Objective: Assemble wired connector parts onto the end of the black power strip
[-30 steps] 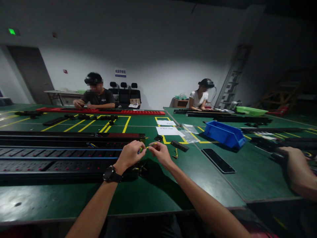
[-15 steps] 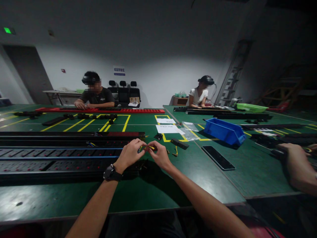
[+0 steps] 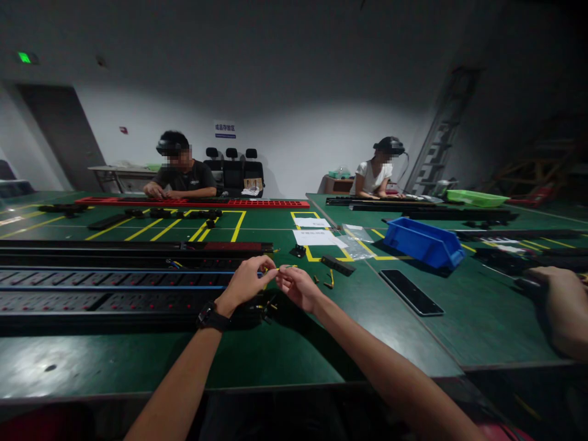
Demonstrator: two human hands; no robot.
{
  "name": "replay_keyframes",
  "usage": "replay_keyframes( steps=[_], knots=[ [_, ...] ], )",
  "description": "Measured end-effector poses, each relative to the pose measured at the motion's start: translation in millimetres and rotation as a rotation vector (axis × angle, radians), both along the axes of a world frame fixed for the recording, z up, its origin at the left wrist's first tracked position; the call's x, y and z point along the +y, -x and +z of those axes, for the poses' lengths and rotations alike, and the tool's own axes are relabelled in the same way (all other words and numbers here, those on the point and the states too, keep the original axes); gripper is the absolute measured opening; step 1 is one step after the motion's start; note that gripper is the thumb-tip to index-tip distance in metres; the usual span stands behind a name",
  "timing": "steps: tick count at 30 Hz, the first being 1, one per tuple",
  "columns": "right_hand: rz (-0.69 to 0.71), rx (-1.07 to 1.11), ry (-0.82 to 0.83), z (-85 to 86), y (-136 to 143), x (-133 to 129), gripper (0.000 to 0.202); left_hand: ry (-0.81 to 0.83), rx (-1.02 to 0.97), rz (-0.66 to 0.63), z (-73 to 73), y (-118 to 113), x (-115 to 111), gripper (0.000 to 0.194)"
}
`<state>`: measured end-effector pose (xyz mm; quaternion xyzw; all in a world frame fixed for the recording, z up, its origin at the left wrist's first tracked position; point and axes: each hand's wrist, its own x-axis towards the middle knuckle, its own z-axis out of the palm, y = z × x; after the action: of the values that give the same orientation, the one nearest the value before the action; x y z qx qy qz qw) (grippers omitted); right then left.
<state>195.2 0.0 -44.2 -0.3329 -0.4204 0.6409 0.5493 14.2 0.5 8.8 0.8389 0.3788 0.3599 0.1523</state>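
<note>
And here we are at the green surface (image 3: 275, 361), with both hands meeting in the middle! The left hand (image 3: 250, 282) is nearly closed, thumb and forefinger pinching a thin yellow wire (image 3: 274, 269); the right hand (image 3: 298, 286) has it too, fingertips together, other fingers curled underneath. The wire sits right between those touching fingertips, just beyond the end of the long black strips (image 3: 156, 279).

How far along? Handling of this wire looks under way. Loose wire ends (image 3: 266, 308) poke out beside the left hand, and a second yellow wire (image 3: 331, 280) lies unheld, near a short black block (image 3: 337, 265). Whether anything is fastened, I can't tell; the fingers cover it.

Now the pose: forearms reach forward and inward, wrists low over the surface, the watch (image 3: 212, 317) on the left one. The left palm faces inward, its knuckles up, and the right mirrors it.
</note>
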Motion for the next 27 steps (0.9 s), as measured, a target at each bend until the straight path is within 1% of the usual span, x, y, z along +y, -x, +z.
replay_keyframes(
  steps=[3, 5, 7, 10, 12, 14, 18, 23, 25, 27],
  knots=[
    [0.022, 0.094, 0.049, 4.3, 3, -4, 0.041, 0.07, -0.021, 0.051, 0.6, 7, 7, 0.022],
    [0.021, 0.094, 0.077, 4.8, 3, -4, 0.046, 0.102, -0.037, 0.116, 0.6, 16, 13, 0.024],
    [0.004, 0.039, 0.099, 2.0, 3, -2, 0.046, 0.146, -0.037, 0.155, -0.1, 24, 18, 0.026],
    [-0.024, -0.145, 0.064, -6.6, 3, 2, 0.034, 0.198, -0.008, 0.149, -2.0, 32, 23, 0.026],
    [-0.023, -0.254, 0.02, -11.8, 3, 4, 0.029, 0.202, 0.025, 0.15, -3.2, 31, 22, 0.024],
    [-0.006, -0.308, -0.004, -14.3, 4, 5, 0.027, 0.183, 0.062, 0.169, -3.8, 28, 19, 0.022],
    [0.028, -0.345, -0.016, -12.3, 5, 3, 0.025, 0.159, 0.129, 0.2, -3.9, 21, 14, 0.018],
    [0.047, -0.372, -0.029, -10.4, 5, 0, 0.025, 0.139, 0.117, 0.161, -5.7, 18, 14, 0.019],
    [0.048, -0.378, -0.039, -11.0, 5, -1, 0.026, 0.121, 0.149, 0.199, -5.8, 16, 13, 0.018],
    [0.05, -0.39, -0.051, -11.3, 5, -1, 0.025, 0.111, 0.197, 0.272, -4.6, 14, 9, 0.017]
  ],
)
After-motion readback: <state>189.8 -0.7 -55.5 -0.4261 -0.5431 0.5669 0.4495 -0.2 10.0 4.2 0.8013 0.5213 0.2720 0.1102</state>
